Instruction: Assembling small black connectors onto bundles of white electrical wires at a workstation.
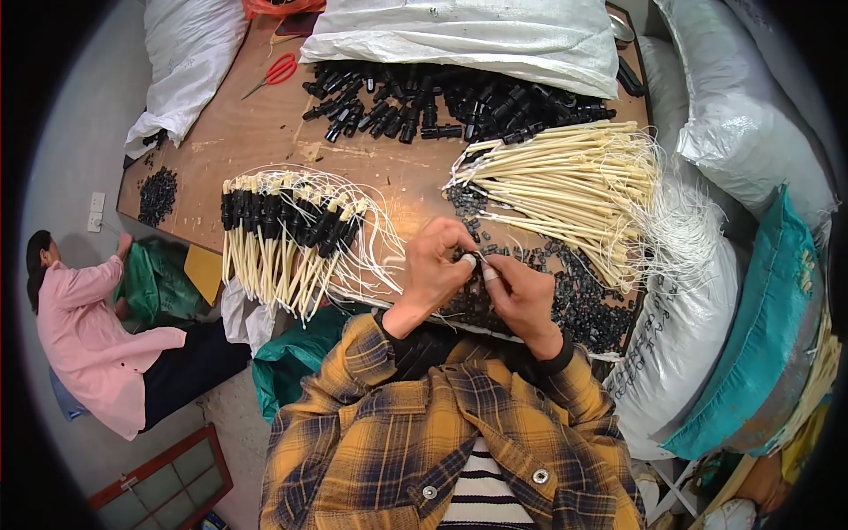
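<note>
My left hand [435,272] and my right hand [523,296] meet over the table's near edge, fingers closed and pinched together. Between the fingertips a small black piece [459,255] shows in part, mostly covered by my left hand. What my right fingers pinch is too small to name. Pale coverings wrap some of my fingertips. Loose small black plastic bits [583,305] lie under and right of my hands. To the left sits a row of cream tubes fitted with black connectors [291,216], white wires trailing from them. A bundle of plain cream tubes [565,190] fans out at the right.
Black connectors [406,110] spill from a white sack [468,35] at the back. Red-handled scissors [281,68] and a black heap [157,196] lie leftward. Stuffed sacks [751,106] crowd the right side. A person in pink [97,344] sits at the far left.
</note>
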`<action>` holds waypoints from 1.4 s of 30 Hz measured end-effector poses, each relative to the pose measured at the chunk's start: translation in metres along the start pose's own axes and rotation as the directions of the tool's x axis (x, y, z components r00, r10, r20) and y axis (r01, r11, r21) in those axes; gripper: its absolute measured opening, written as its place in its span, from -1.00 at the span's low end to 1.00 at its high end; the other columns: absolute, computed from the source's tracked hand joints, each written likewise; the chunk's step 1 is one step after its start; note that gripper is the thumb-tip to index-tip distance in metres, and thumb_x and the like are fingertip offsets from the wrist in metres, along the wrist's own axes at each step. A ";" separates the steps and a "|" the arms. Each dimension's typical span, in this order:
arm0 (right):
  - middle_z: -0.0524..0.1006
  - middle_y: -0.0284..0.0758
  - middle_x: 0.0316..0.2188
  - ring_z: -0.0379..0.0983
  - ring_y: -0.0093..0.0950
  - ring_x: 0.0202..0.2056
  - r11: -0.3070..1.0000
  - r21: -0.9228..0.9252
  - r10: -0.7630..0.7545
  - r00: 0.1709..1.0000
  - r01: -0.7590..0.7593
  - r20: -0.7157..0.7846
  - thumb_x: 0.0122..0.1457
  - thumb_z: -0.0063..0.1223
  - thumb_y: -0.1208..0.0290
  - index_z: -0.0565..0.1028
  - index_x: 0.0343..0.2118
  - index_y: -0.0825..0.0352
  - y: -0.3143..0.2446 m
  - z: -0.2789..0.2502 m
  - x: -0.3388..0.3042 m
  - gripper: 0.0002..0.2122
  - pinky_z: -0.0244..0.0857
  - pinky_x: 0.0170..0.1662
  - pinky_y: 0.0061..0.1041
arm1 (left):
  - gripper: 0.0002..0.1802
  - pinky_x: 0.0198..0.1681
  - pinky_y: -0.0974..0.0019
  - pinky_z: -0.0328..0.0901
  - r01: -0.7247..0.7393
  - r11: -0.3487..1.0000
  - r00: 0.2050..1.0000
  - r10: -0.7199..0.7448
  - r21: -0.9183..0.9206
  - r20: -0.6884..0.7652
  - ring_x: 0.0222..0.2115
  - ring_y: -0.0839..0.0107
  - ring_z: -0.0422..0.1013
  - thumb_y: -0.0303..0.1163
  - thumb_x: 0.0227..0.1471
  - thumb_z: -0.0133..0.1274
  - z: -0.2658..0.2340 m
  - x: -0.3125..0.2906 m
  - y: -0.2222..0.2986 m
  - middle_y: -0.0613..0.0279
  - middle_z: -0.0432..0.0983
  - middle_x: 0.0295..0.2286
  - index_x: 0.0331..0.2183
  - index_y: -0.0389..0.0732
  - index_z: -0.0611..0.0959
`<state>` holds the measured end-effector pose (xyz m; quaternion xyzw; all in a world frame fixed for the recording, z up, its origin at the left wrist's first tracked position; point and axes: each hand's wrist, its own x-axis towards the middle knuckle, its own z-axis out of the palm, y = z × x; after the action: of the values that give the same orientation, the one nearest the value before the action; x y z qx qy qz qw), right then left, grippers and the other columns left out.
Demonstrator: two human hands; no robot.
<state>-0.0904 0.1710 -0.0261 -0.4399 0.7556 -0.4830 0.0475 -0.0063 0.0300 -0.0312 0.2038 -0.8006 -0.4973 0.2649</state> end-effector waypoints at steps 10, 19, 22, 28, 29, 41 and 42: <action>0.54 -0.44 -0.52 0.36 -0.75 -0.55 0.914 0.294 0.112 0.869 -0.281 0.481 0.09 0.12 0.57 0.54 -0.20 0.42 0.014 -0.028 0.011 -0.81 0.25 -0.48 -0.71 | -0.86 -0.42 0.26 0.28 -0.280 0.929 0.955 0.294 0.240 -0.024 -0.41 0.22 0.36 -0.64 -0.44 0.09 0.000 0.005 0.004 0.23 0.45 -0.50 -0.63 -0.23 0.53; 0.45 -0.33 -0.72 0.34 -0.59 -0.69 0.945 0.183 0.178 0.896 -0.271 0.407 0.02 0.19 0.44 0.56 -0.22 0.31 0.002 -0.030 0.016 -0.77 0.20 -0.56 -0.61 | -0.87 -0.36 0.23 0.29 -0.302 0.921 0.950 0.313 0.247 -0.006 -0.38 0.20 0.38 -0.61 -0.40 0.09 -0.008 0.008 0.006 0.22 0.47 -0.44 -0.61 -0.21 0.56; 0.49 -0.42 -0.62 0.28 -0.70 -0.66 0.500 0.725 0.363 0.875 -0.473 0.320 0.07 0.16 0.48 0.51 -0.17 0.39 0.000 -0.033 0.011 -0.75 0.15 -0.55 -0.71 | -0.52 -0.18 0.21 0.37 -0.350 0.935 0.907 0.354 -0.059 0.227 -0.22 0.14 0.45 -0.57 -0.31 0.14 -0.022 0.017 0.006 0.17 0.54 -0.32 -0.19 -0.14 0.58; 0.49 -0.44 -0.55 0.19 -0.77 -0.64 0.121 0.840 0.308 0.825 -0.529 0.475 0.13 0.08 0.53 0.48 -0.13 0.50 0.011 -0.047 0.011 -0.75 0.06 -0.57 -0.74 | -0.48 -0.22 0.22 0.41 -0.263 0.963 0.870 0.211 0.056 0.446 -0.31 0.15 0.51 -0.57 -0.21 0.15 -0.014 0.003 0.002 0.14 0.56 -0.27 -0.09 -0.14 0.54; 0.48 -0.43 -0.58 0.21 -0.77 -0.64 0.230 0.796 0.328 0.814 -0.560 0.479 0.14 0.07 0.51 0.49 -0.11 0.47 0.009 -0.048 0.010 -0.74 0.08 -0.57 -0.71 | -0.51 -0.26 0.22 0.41 -0.251 0.966 0.895 0.210 0.055 0.393 -0.35 0.14 0.52 -0.58 -0.21 0.15 -0.014 0.004 0.001 0.13 0.56 -0.30 -0.12 -0.15 0.56; 0.30 -0.41 -0.79 0.14 -0.64 -0.72 0.980 -0.096 0.192 0.959 -0.175 0.209 -0.03 0.30 0.45 0.56 -0.31 0.33 -0.004 -0.028 0.017 -0.80 0.05 -0.64 -0.56 | -0.62 -0.49 0.22 0.34 -0.366 0.823 0.913 0.230 0.434 0.336 -0.51 0.17 0.46 -0.54 -0.26 0.07 -0.022 -0.005 0.018 0.17 0.48 -0.54 -0.26 -0.12 0.59; 0.34 -0.38 -0.79 0.22 -0.59 -0.73 0.960 -0.028 0.277 0.927 -0.279 0.251 -0.02 0.29 0.41 0.57 -0.33 0.34 -0.005 -0.023 0.019 -0.80 0.07 -0.64 -0.51 | -0.61 -0.52 0.23 0.32 -0.405 0.759 0.901 0.236 0.510 0.365 -0.54 0.20 0.45 -0.54 -0.28 0.06 -0.026 -0.007 0.020 0.19 0.46 -0.55 -0.25 -0.09 0.59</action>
<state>-0.1099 0.1723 -0.0035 -0.3862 0.7959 -0.4146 0.2132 0.0145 0.0245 -0.0052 0.0606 -0.9645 -0.2030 0.1576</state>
